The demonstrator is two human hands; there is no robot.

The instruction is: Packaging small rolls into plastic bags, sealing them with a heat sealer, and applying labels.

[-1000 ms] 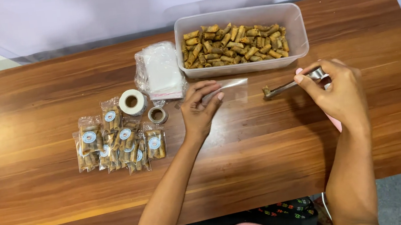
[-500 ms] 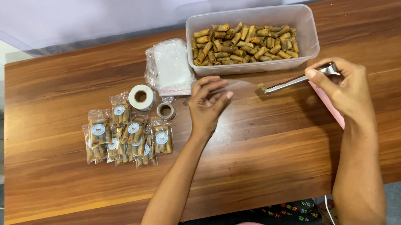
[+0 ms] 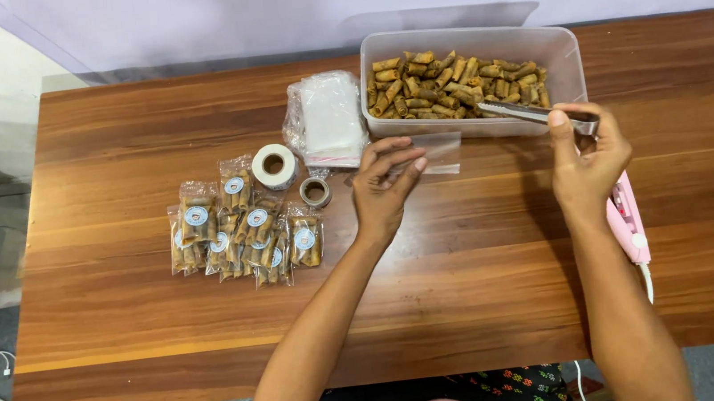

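- One tub (image 3: 560,52), clear plastic, stands at the far edge of the table (image 3: 473,277); it is heaped with small brown rolls (image 3: 442,83), too many to count.
- One pair of metal tongs (image 3: 535,113) reaches over the tub's near wall, tips among the rolls.
- One small clear bag (image 3: 436,151) lies flat just in front of the tub.
- One stack of clear bags (image 3: 325,119) sits left of the tub, touching it or nearly so.
- Two tape rolls: a larger white roll (image 3: 272,165) and a smaller grey roll (image 3: 316,192) just beside it.
- Filled packs (image 3: 244,231) with round labels lie overlapping left of centre; about eight, though the overlap hides the exact count.
- One pink tool (image 3: 628,223) with a cord lies by the right wrist.
- Left hand (image 3: 383,189): palm down, forearm slanting up from the near edge, fingers stretched toward the tub. Thumb and fingertips pinch the near-left end of the bag.
- Right hand (image 3: 585,161): raised above the table near the tub's right corner, wrist bent, fingers closed around the tongs' handle, thumb pressing on top.
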